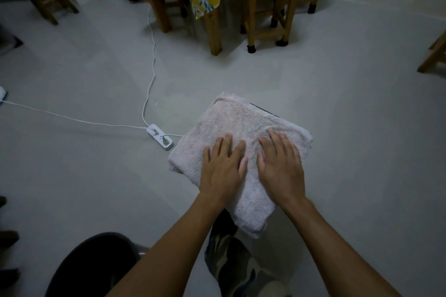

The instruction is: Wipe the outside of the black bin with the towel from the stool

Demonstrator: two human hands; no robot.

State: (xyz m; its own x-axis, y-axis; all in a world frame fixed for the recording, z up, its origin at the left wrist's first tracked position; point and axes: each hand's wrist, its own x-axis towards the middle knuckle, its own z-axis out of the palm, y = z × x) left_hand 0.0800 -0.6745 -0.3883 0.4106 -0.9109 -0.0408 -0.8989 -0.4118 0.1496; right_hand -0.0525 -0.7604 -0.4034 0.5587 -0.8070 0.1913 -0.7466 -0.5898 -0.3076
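Both hands are laid flat, fingers spread: the left hand and the right hand are pressed side by side on the folded pale pink terry towel, nothing pinched or gripped yet. Most of the support beneath is hidden by the towel; only a thin dark edge is shown at its far side, presumably the stool. A dark rounded bin is seen low on the left, near the person's camouflage-clad leg. If the towel is lifted carelessly, it could unfold, drag on the grey floor and snag the nearby white power strip.
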